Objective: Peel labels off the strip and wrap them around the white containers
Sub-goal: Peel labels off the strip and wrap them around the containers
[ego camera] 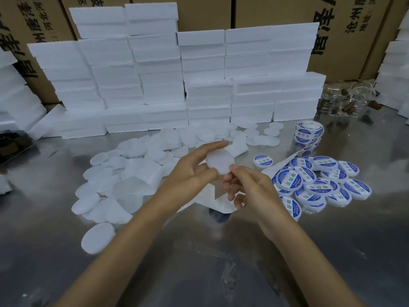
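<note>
Matt white plastic container (220,161), glossy paper labels (287,182), dull scuffed metal table (199,251), rough foam boxes (159,69).

— Where are we, do we think?

— We seem to be in a packing room or small factory store. We face a steel worktable (199,262), scuffed and shiny, and along its far side we see stacked white foam boxes (137,69) in rows.

— And behind those?

— We see tall brown cartons (345,29) printed with large black Chinese characters, like bulk shipping stock.

— What else tells us it is production work?

— On the left we have a heap of plain white round containers (124,180); on the right a pile of labelled ones (314,185) with blue-and-white stickers, and farther off a roll of the same labels (308,131). At the far right lie clear glass jars (347,103).
</note>
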A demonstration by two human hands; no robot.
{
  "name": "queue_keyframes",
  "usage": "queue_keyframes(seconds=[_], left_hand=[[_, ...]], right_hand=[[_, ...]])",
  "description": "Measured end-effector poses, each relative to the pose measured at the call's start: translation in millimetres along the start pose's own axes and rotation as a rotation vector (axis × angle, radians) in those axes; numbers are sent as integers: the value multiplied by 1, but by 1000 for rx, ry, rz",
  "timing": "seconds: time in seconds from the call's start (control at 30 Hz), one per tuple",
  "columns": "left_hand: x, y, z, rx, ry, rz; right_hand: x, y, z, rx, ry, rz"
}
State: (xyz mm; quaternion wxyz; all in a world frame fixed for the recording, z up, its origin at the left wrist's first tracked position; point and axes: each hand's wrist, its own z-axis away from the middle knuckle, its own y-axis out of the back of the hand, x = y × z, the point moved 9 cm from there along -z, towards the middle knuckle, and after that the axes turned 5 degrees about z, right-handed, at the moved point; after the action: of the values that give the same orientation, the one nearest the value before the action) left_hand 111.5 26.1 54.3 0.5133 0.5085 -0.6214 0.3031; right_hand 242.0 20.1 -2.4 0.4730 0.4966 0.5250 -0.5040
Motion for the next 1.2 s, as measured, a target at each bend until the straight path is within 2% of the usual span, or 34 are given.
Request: queue_keyframes(seconds=[0.17, 0.23, 0.33, 0.4, 0.57, 0.67, 0.8, 0.83, 0.9, 0.97, 1.07, 1.2], left_hand=[[-19, 14, 6, 198, 83, 201], [-23, 24, 7, 252, 72, 230], [-25, 39, 10, 290, 42, 193], [-27, 44, 12, 296, 37, 108], [-24, 38, 11, 221, -35, 29], [-22, 31, 12, 192, -71, -126], [-28, 30, 13, 203, -52, -204], [-30, 30, 13, 207, -40, -207], [-34, 29, 13, 210, -21, -195], [-36, 31, 13, 221, -15, -181], [-35, 36, 12, 251, -28, -143], [-43, 34, 10, 222, 60, 63]], right_hand=[[-13, 0, 3, 0, 162, 305], [-11, -3, 4, -71, 174, 451], [14, -9, 8, -249, 130, 958], [20, -15, 9, -272, 190, 1153], [16, -6, -1, -109, 150, 956], [17, -5, -2, -96, 103, 772], [19, -7, 0, -112, 82, 652], [21, -7, 1, -131, 74, 692], [26, -10, 4, -177, 96, 950], [21, -14, 4, -144, 196, 1087], [9, -8, 1, -13, 224, 839], [9, -7, -1, -55, 116, 427]])
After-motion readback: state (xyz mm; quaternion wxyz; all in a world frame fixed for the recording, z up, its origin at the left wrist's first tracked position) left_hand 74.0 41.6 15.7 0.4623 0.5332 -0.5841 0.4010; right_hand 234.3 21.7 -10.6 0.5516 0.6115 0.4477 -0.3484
